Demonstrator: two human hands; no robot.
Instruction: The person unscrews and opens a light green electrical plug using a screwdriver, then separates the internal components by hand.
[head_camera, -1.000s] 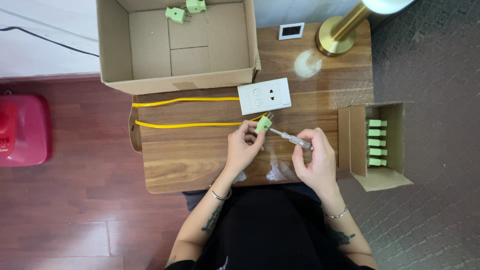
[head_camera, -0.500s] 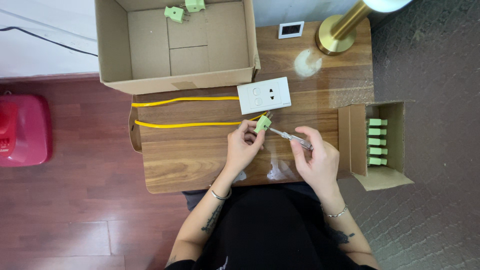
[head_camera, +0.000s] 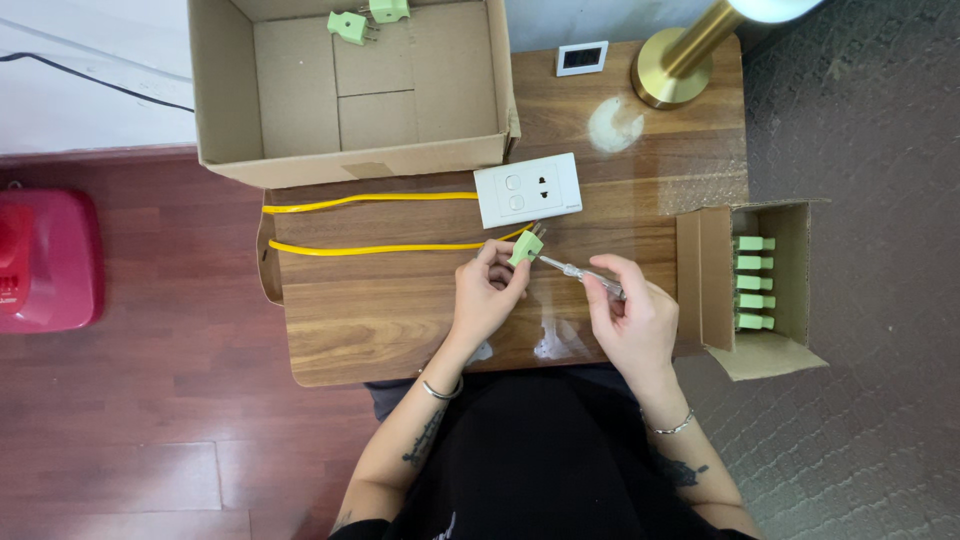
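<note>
The left hand (head_camera: 487, 300) pinches a small green plug (head_camera: 525, 247) between fingertips and thumb, prongs tilted up and away, so its side faces the tool. The right hand (head_camera: 628, 322) is closed around a slim screwdriver (head_camera: 580, 272), held like a pen, its tip touching the plug; the low angle lets the blade meet the plug's body squarely. Both hands work just above the table (head_camera: 400, 320) near its front edge, close to the person's lap for steadiness. A yellow cord (head_camera: 380, 248) runs from the plug leftward across the table and loops back along the far side. A white socket plate (head_camera: 527, 189) lies just beyond the plug. An open carton (head_camera: 350, 160) at the far left corner holds two more green plugs; a smaller box (head_camera: 700, 270) at the right edge holds a row of them, within the right hand's reach. A brass lamp base (head_camera: 670, 80) stands at the far right corner.
</note>
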